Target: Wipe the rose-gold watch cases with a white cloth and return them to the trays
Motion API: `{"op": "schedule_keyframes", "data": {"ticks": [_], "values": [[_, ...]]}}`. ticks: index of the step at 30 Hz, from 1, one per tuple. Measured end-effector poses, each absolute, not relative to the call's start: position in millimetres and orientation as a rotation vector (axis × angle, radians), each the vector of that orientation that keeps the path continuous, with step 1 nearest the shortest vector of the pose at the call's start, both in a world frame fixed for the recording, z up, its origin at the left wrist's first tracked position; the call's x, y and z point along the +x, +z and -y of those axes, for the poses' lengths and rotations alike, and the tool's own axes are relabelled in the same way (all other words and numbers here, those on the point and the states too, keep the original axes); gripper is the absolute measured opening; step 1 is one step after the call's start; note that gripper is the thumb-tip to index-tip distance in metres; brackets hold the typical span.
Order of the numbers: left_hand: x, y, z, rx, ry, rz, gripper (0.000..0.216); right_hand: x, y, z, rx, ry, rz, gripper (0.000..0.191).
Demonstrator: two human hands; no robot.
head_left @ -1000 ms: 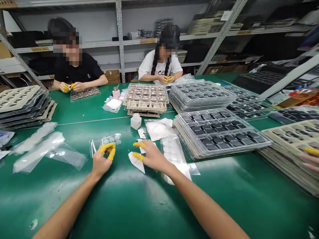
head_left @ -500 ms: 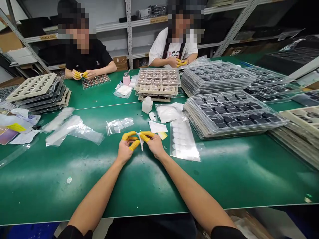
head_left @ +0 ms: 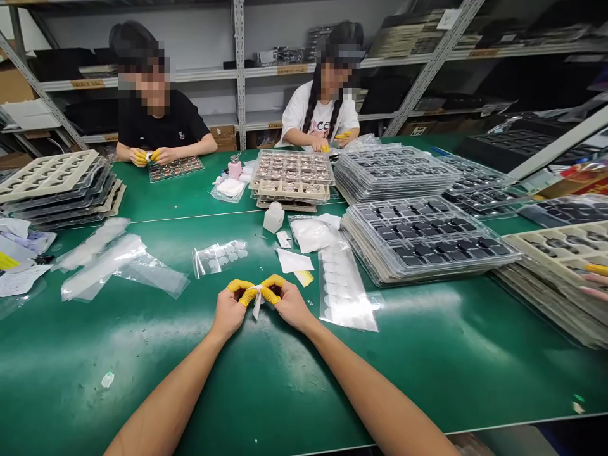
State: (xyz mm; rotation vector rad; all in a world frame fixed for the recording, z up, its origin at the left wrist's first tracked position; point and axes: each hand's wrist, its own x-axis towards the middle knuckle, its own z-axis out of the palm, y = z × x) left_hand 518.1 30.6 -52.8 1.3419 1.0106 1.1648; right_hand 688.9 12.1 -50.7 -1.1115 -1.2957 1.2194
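Note:
My left hand [head_left: 232,307] and my right hand [head_left: 289,306] meet above the middle of the green table, yellow finger cots on their fingertips. Pinched between them is a small white wipe [head_left: 257,306], with a narrow end hanging down. Whether a small part sits inside the wipe cannot be made out. Just beyond the hands lie folded white wipes [head_left: 293,260], a yellow slip of paper [head_left: 304,277] and a clear bag with round stickers [head_left: 221,256]. A longer clear strip of round white stickers [head_left: 342,285] is to the right.
Stacked clear trays of black pieces [head_left: 427,237] stand at right, beige trays [head_left: 560,253] beside them. A white bottle [head_left: 273,218] stands ahead. Further trays [head_left: 57,183] are stacked at left. Two people sit opposite; another person's hand [head_left: 596,278] reaches in at the right edge.
My hands have drawn closer together, and my left thumb and fingers have closed on the wipe. The view has shifted slightly. A co-worker's hand has appeared at the right edge.

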Motion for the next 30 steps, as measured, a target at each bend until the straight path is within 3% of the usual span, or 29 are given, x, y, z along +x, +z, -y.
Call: {"op": "schedule_keyframes", "data": {"ticks": [6, 12, 17, 23, 27, 30], "values": [[519, -54, -30, 1.443, 1.265, -1.054, 0.028, 694, -45, -14, -1.048, 1.342, 1.308, 0.036], [517, -55, -28, 1.337, 1.248, -1.072, 0.029, 691, -51, -15, -1.123, 1.245, 1.215, 0.036], [516, -54, -32, 1.374, 1.339, -1.056, 0.028, 693, -47, -15, -1.110, 1.293, 1.150, 0.051], [519, -49, -31, 1.243, 1.288, -0.984, 0.041, 698, -37, -13, -1.109, 1.444, 1.080, 0.054], [520, -44, -29, 0.981, 1.133, -0.842, 0.064, 701, -34, -12, -1.075, 1.526, 1.078, 0.054], [518, -41, -31, 0.864, 1.046, -0.832, 0.063, 702, -33, -13, -1.039, 1.523, 1.093, 0.055]]}}
